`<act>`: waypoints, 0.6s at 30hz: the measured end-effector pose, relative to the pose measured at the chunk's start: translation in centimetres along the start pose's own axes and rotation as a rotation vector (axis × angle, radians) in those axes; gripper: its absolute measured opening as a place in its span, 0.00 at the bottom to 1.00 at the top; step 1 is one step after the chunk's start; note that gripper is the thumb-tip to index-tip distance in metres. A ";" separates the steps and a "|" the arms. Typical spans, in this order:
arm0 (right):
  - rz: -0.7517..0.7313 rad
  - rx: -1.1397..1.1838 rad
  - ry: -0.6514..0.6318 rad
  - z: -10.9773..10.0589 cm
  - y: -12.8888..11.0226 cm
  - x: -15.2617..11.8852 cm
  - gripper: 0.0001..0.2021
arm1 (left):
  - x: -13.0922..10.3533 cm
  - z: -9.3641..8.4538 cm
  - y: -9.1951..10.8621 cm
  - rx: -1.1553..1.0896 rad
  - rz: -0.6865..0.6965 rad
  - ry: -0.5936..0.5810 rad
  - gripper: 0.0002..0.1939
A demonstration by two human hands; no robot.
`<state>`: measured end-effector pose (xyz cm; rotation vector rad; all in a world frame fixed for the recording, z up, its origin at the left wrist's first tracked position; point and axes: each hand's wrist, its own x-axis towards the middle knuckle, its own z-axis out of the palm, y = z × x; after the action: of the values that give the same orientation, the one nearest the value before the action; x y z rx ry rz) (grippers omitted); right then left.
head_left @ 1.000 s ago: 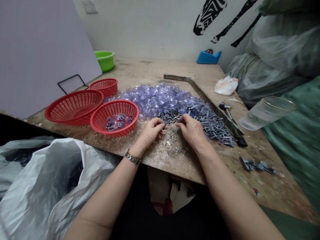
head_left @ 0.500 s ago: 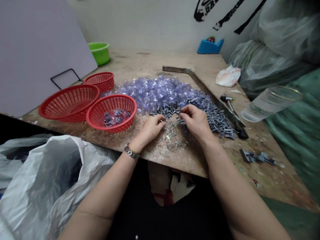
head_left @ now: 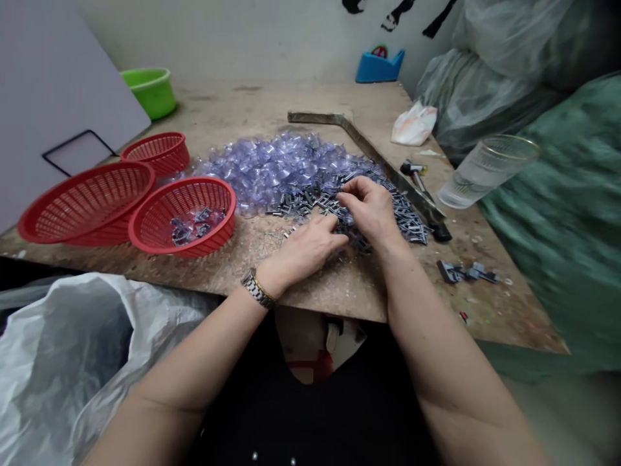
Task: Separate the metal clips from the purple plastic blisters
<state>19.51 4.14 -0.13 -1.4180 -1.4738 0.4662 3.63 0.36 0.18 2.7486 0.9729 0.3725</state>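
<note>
My left hand (head_left: 310, 249) rests low at the near edge of a pile of small dark grey parts (head_left: 407, 217), fingers bent over it; its fingertips are partly hidden. My right hand (head_left: 371, 210) is just right of it, thumb and forefinger pinched over the same pile; anything between them is too small to make out. Behind the hands lies a heap of clear, purplish plastic pieces (head_left: 276, 165). Left of them, a red basket (head_left: 182, 213) holds several clear pieces with grey parts.
Two more red baskets (head_left: 87, 200) stand at the left, with a green tub (head_left: 152, 94) behind. A bent metal bar (head_left: 369, 152) borders the pile. To its right are a small hammer (head_left: 424, 188), a glass (head_left: 485, 171) and grey pieces (head_left: 466, 272). A blue tape dispenser (head_left: 378, 66) stands behind.
The view has shifted, so the table items appear further left. My left hand has moved right, over the grey parts and closer to my right hand, which remains pinched.
</note>
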 end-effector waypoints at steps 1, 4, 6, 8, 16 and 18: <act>0.001 0.001 0.000 0.0 0.0 0.0 0.01 | 0.2 0.2 -0.1 -0.003 0.018 -0.007 0.12; 0.003 0.001 0.015 -0.2 0.1 0.1 0.01 | 1.0 0.7 -0.7 -0.026 0.051 0.011 0.12; 0.006 0.013 0.022 -0.3 0.1 0.2 0.01 | 1.6 0.7 -1.2 -0.072 0.046 0.032 0.13; 0.013 0.042 0.017 -0.3 0.3 0.3 0.02 | 2.3 0.3 -1.5 -0.165 0.008 0.087 0.12; 0.138 0.268 0.017 -0.2 0.7 0.8 0.03 | 4.2 -1.4 -2.8 -0.996 -0.358 0.288 0.05; 0.198 0.348 0.010 -0.2 0.6 0.8 0.05 | 4.5 -1.7 -3.0 -1.241 -0.433 0.284 0.06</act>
<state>20.20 4.96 -0.23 -1.2860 -1.1794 0.7969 4.77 5.66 1.75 1.3637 0.8942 0.9059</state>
